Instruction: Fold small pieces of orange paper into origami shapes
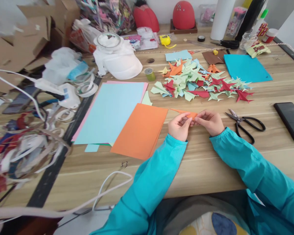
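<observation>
My left hand [179, 126] and my right hand [209, 122] meet over the wooden table [210, 163], both pinched on a small folded orange paper piece [189, 114] whose thin point sticks out to the left. Both arms wear teal sleeves. A stack of orange paper sheets [140, 130] lies just left of my left hand. Black-handled scissors [245, 123] rest to the right of my right hand.
A heap of folded paper figures [201, 81] in green, red and orange lies beyond my hands. Light blue and pink sheets [112, 111], a teal sheet [246, 68], a black phone [290, 120], a white cap [117, 60], tape rolls and cardboard boxes [26, 36] crowd the left side.
</observation>
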Demonstrator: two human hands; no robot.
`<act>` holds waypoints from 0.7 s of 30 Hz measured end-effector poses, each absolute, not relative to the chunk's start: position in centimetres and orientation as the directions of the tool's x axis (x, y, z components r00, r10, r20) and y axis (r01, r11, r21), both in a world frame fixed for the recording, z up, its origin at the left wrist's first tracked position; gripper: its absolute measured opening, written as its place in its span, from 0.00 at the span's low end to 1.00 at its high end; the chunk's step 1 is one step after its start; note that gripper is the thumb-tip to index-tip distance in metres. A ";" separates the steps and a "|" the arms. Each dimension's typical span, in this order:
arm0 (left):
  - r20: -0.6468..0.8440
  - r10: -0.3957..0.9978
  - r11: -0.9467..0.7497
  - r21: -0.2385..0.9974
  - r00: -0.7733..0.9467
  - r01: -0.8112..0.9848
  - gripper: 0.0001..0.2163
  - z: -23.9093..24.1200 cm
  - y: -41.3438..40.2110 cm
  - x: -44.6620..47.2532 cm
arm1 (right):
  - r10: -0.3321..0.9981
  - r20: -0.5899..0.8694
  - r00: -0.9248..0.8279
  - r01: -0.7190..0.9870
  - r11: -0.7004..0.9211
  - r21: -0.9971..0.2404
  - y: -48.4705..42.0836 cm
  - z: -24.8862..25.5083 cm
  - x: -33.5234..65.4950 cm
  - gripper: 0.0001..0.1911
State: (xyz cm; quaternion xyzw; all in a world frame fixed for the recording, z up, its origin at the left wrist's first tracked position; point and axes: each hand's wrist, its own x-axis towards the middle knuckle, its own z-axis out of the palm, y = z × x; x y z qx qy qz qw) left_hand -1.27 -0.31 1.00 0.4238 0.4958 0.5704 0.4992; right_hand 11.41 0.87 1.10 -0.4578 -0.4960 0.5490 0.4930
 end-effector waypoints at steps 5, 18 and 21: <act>-0.007 0.988 -0.014 0.991 -0.155 -0.135 0.11 1.1 -0.3 -1.2 | 0.995 -0.023 -0.094 -0.101 -0.033 -0.994 0.9 1.1 11.3 0.16; -0.085 0.986 0.045 0.964 -0.142 -0.263 0.13 0.4 -0.1 -1.1 | 0.996 -0.059 -0.073 -0.182 -0.071 -0.981 1.0 0.9 11.3 0.20; -0.106 0.985 0.064 0.955 -0.134 -0.289 0.14 0.3 0.0 -1.1 | 0.996 -0.054 -0.074 -0.186 -0.067 -0.980 1.0 0.9 11.3 0.20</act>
